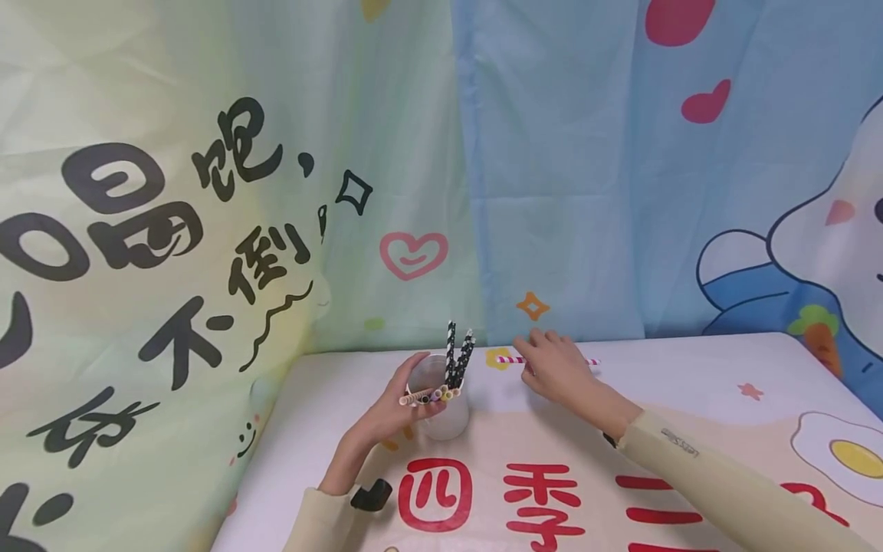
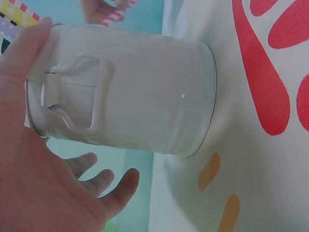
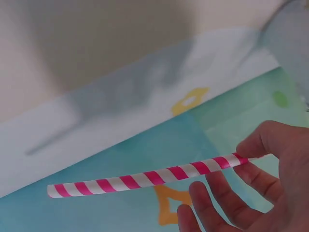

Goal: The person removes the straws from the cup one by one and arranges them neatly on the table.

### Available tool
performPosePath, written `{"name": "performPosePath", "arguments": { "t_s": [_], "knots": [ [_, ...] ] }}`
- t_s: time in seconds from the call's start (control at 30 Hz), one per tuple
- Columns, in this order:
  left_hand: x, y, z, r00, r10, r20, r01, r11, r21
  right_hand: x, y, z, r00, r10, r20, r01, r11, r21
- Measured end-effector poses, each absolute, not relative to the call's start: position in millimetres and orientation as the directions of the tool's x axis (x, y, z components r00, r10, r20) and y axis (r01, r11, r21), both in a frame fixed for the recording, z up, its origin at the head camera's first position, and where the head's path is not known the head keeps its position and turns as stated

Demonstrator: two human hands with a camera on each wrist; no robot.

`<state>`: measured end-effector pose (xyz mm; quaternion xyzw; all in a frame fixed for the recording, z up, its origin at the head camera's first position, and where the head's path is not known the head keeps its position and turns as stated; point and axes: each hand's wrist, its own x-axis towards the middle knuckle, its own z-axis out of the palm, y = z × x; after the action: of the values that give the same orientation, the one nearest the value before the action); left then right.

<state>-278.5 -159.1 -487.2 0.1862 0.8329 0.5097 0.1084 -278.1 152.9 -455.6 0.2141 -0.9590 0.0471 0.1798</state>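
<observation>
My left hand (image 1: 389, 410) grips a small white pail (image 1: 448, 423) near its rim, with the pail standing on the table. In the left wrist view, a wire handle bracket shows on the pail's side (image 2: 145, 96), and several fingers stretch out beside it. Black straws with white dots (image 1: 451, 345) lean up out of the pail. Several more patterned straws (image 1: 415, 398) point toward me over the near rim. To the right of the pail, my right hand (image 1: 557, 369) pinches a pink-and-white striped paper straw (image 3: 140, 180) by one end, thumb against finger, the straw lying roughly level.
A printed cloth (image 1: 724, 383) with large red characters and a fried egg picture covers the table. Fabric curtains (image 1: 552, 192) with cartoon prints hang right behind the table's back edge. On the left, a yellowish curtain (image 1: 138, 322) carries big black lettering.
</observation>
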Motion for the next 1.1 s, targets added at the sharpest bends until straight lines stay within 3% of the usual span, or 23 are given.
{"name": "performPosePath", "arguments": {
  "t_s": [0.37, 1.1],
  "knots": [
    [-270.6, -162.7, -488.3, -0.916, 0.401, -0.015, 0.166, 0.414, 0.895, -304.4, 148.3, -486.6, -0.906, -0.377, 0.193, -0.369, 0.926, 0.076],
    [-275.6, -157.7, -486.3, -0.905, 0.426, -0.009, 0.171, 0.383, 0.908, -314.8, 134.3, -505.8, -0.918, -0.355, 0.175, -0.344, 0.935, 0.088]
  ]
}}
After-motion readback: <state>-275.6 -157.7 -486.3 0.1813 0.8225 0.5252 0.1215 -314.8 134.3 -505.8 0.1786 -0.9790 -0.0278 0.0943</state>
